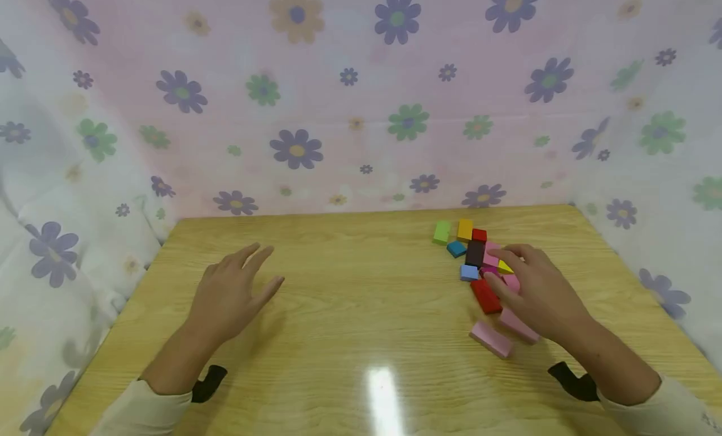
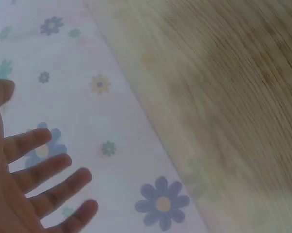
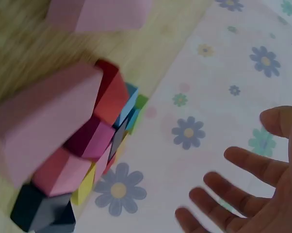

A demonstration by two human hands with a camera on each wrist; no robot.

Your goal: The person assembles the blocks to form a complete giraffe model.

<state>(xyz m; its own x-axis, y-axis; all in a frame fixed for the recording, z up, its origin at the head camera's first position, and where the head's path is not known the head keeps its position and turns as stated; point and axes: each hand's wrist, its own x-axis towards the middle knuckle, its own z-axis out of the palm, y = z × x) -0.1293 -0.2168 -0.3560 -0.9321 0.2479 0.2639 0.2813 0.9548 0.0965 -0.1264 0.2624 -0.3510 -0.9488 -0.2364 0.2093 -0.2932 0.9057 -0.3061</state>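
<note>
In the head view the left hand (image 1: 225,298) hangs over the left part of the table, fingers spread, holding nothing; the left wrist view shows the same bare hand (image 2: 34,194). Over the block cluster's right side is the right hand (image 1: 541,295), fingers apart, with nothing gripped in the right wrist view (image 3: 262,194). Around it lie a dark brown block (image 1: 475,253), a yellow block (image 1: 505,267), a large red block (image 1: 485,296) and two long pink blocks, one nearer the front (image 1: 491,339). The right hand partly hides some blocks.
Toward the back of the cluster are a green block (image 1: 442,232), an orange block (image 1: 465,230), a small red block (image 1: 479,235) and a blue block (image 1: 456,249). A light blue block (image 1: 469,272) is at its left. Flowered cloth (image 1: 350,141) borders the wooden table (image 1: 350,298).
</note>
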